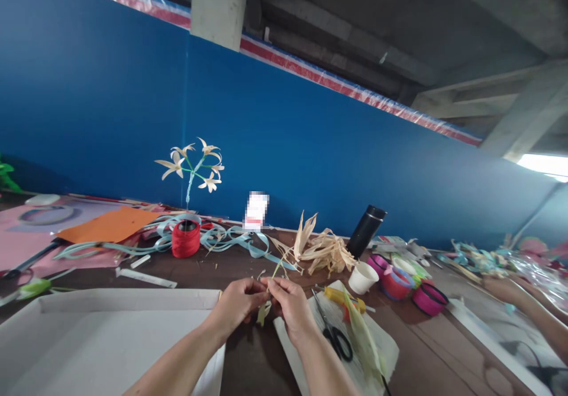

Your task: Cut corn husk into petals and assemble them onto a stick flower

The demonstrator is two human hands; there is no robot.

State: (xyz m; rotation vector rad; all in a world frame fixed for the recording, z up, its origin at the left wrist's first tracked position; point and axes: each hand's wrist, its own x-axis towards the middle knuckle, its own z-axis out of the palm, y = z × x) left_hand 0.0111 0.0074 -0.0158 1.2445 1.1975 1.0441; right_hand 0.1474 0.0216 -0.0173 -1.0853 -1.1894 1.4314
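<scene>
My left hand point(242, 302) and my right hand point(286, 301) meet over the brown table, fingertips pinched together on a thin pale-green strip point(279, 264) that pokes up between them. Below the fingers hangs a small yellowish-green piece point(263, 313), which looks like husk. Whether it joins the strip is hidden by the fingers. Right of my right hand, black-handled scissors point(337, 340) lie on a sheet of paper point(388, 348), along with a yellow glue gun point(339, 296) and a long pale-green husk point(361, 337). Dried corn husks point(326, 251) are piled beyond my hands.
A white box point(110, 337) fills the near left. Behind stand a red twine spool point(185, 240), a husk-flower stem point(190, 183), a lit phone point(256, 211), a black bottle point(366, 231) and a white cup point(362, 277). Another person's hand point(499, 288) is at far right.
</scene>
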